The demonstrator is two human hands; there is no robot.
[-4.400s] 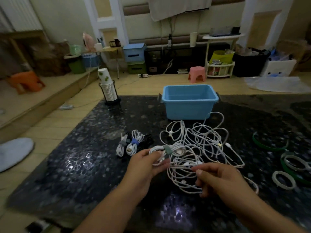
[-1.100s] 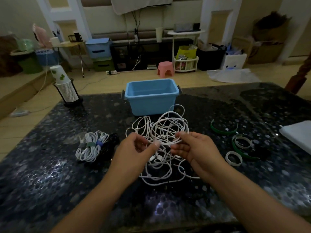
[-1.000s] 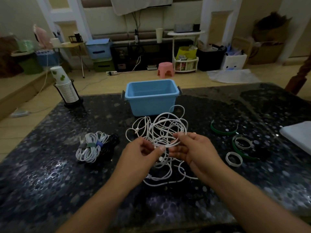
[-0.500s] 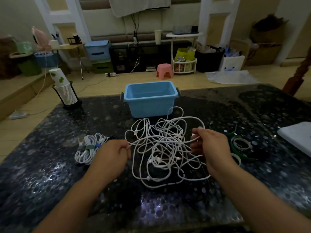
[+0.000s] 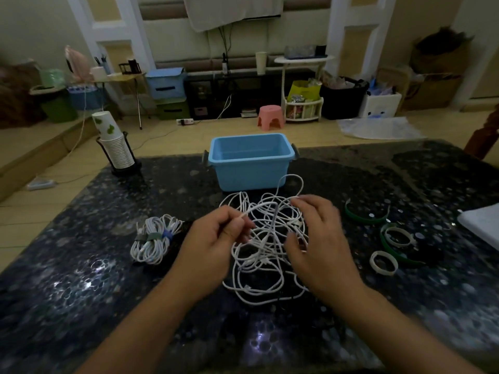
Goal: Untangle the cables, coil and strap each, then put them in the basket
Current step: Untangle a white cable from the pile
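A tangle of white cables lies in the middle of the dark speckled table. My left hand pinches one white strand near its end, raised over the left side of the tangle. My right hand hovers over the right side, motion-blurred, its fingers spread and bent among the loops. The empty blue basket stands just behind the tangle. To the left lie coiled white cables with straps, touching each other.
Green and white loose straps lie at the right. A stack of paper cups in a black holder stands at the far left corner. A white flat object sits at the right edge. Room furniture fills the background.
Both hands have come back together over the tangle after spreading it apart. The left hand has lifted a strand; the right hand has let go of its strand and moved left.
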